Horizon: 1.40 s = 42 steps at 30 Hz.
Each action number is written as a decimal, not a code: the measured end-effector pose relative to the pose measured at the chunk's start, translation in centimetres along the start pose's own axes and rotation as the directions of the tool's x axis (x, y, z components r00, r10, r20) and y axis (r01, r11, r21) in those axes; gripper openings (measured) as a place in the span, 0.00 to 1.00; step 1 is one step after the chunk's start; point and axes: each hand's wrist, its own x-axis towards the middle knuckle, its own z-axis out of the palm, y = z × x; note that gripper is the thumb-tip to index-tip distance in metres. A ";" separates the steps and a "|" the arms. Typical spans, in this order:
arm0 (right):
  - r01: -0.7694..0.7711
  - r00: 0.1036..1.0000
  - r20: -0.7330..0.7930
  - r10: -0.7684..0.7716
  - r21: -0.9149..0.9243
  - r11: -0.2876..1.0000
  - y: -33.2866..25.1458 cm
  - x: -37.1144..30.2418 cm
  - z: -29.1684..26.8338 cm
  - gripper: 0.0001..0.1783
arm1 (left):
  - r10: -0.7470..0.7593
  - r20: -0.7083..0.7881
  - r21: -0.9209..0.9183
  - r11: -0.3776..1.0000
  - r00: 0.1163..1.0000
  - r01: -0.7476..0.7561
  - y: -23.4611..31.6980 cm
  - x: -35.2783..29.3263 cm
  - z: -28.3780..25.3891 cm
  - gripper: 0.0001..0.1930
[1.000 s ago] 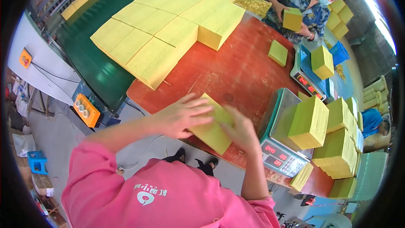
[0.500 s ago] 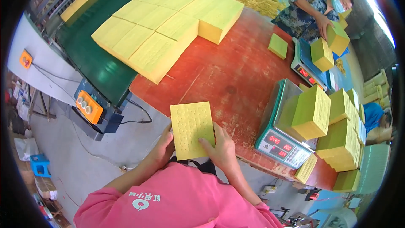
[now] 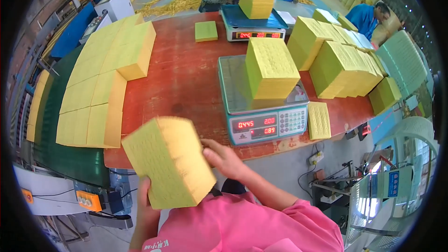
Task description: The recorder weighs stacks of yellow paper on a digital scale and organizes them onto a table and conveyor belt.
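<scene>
Yellow paper stack (image 3: 173, 165), now tilted, thick side newly showing — clamped between left hand (image 3: 147, 207) and right hand (image 3: 225, 160)

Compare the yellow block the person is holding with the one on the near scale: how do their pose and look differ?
The held block is tilted in midair, while the scale block sits level on the near scale. The left hand is against the held block; no hand touches the scale block. The held block looks blurred; the scale block shows its dimpled top clearly. Both are yellow and box-shaped.
</scene>
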 end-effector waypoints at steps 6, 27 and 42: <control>0.214 0.913 -0.346 -0.217 -0.047 0.976 -10.0 1.3 -12.2 0.29 | -0.023 0.109 -0.501 0.862 0.994 0.074 8.4 14.0 8.7 0.20; 0.070 0.920 -0.392 0.002 0.169 0.983 -10.7 9.7 -30.7 0.18 | -0.308 0.309 -0.249 0.887 0.900 0.389 11.7 32.9 21.5 0.40; 0.176 0.899 -0.410 -0.152 0.020 0.984 -7.4 10.2 -31.2 0.24 | -0.207 0.147 -0.159 0.960 0.967 0.229 9.0 32.4 21.3 0.39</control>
